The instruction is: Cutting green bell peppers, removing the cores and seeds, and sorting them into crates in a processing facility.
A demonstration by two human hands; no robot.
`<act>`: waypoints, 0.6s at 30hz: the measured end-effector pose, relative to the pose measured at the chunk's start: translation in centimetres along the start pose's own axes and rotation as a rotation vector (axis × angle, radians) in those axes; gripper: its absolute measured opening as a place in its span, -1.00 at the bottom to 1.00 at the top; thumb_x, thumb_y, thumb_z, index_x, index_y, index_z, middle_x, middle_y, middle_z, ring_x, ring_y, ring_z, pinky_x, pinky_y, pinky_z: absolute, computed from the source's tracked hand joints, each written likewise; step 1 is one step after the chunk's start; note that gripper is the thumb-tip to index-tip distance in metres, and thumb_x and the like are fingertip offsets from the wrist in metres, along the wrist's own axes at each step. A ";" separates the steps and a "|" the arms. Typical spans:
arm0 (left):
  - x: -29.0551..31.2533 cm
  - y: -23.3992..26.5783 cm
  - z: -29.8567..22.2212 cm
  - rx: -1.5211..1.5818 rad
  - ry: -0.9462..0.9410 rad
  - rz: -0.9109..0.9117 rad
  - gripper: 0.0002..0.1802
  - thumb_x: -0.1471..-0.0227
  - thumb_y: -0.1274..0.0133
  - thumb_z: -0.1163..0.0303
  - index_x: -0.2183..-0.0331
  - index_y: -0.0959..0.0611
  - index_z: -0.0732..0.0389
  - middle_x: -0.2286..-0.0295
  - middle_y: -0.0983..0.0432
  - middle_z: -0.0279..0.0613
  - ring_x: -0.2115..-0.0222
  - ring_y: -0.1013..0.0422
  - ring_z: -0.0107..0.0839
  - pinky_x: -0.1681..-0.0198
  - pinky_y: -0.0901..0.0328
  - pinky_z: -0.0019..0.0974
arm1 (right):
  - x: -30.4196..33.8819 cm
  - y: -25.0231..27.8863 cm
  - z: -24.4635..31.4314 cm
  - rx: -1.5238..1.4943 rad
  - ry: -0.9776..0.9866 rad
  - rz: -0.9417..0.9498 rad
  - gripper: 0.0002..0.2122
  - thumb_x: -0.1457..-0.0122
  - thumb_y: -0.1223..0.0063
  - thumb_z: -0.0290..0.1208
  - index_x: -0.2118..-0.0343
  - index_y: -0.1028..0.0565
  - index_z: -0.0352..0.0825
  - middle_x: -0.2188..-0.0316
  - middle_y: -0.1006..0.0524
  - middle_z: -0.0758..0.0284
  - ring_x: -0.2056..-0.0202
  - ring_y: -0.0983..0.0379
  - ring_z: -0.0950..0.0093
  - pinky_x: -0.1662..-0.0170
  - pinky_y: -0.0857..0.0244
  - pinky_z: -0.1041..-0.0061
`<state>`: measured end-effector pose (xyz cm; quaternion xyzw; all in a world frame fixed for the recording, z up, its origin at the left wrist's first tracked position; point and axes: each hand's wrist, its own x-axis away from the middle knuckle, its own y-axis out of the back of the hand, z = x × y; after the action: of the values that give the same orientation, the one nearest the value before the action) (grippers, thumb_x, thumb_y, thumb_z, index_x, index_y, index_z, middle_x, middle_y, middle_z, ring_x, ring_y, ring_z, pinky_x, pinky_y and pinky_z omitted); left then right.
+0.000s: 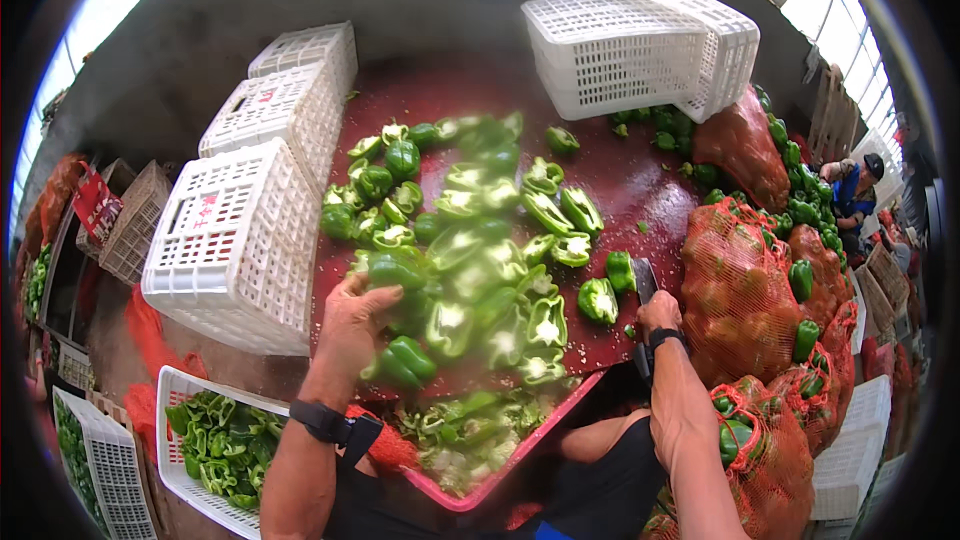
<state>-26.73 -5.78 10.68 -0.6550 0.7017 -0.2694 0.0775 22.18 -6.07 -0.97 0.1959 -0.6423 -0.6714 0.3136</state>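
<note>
My left hand (348, 325) is closed round the near left side of a green bell pepper (398, 268) at the pile's left edge. Another whole bell pepper (408, 362) lies just below it on the dark red tabletop (640, 155). In my right hand (660, 316) is a knife (645, 278), its blade pointing away from me beside a whole pepper (620, 272). A cut pepper half (597, 301) rests left of the blade. Several halved peppers (547, 321) cover the middle of the table, partly blurred by a hazy patch.
A pink-rimmed bin (520, 470) of pepper cores sits between my knees. At lower left, a white crate (178, 460) holds pepper pieces. White crates (235, 230) line the left edge; others (625, 50) stand far right. Red mesh sacks (735, 290) of peppers crowd the right. A person (855, 195) is beyond.
</note>
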 end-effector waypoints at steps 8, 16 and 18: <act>1.0 2.6 1.3 -0.179 -0.017 -0.022 -0.55 0.10 -0.21 0.64 0.10 -0.50 0.30 0.25 -0.54 -0.13 0.27 -0.55 -0.25 0.18 -0.55 -0.12 | -1.9 -2.9 -1.4 -0.513 0.081 -0.141 -0.78 0.13 -0.09 -0.42 0.45 -0.52 -0.49 0.45 -0.56 0.09 0.43 -0.53 0.20 0.25 -0.49 0.19; 2.9 4.6 2.3 -0.499 -0.112 -0.110 -0.56 0.13 -0.31 0.41 0.17 -0.59 0.36 0.35 -0.58 -0.17 0.40 -0.50 -0.49 0.38 -0.44 -0.40 | 0.3 -0.7 0.3 -1.374 -0.013 0.131 -0.92 -0.08 0.01 -0.41 0.49 -0.38 -0.26 0.67 -0.34 0.38 0.73 -0.28 0.52 0.74 -0.19 0.54; 4.1 4.6 2.7 -0.810 -0.299 -0.138 -0.52 0.15 -0.30 0.37 0.16 -0.59 0.37 0.31 -0.60 -0.09 0.35 -0.51 -0.43 0.28 -0.44 -0.34 | 4.7 4.4 3.6 -1.304 0.241 0.174 -0.87 -0.21 0.05 -0.32 0.45 -0.47 -0.19 0.72 -0.32 0.54 0.75 -0.23 0.68 0.73 -0.06 0.58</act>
<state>-30.02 -10.49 7.18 -0.7098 0.6862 0.1210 -0.1032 17.10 -6.44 4.33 -0.0126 -0.0787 -0.8680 0.4902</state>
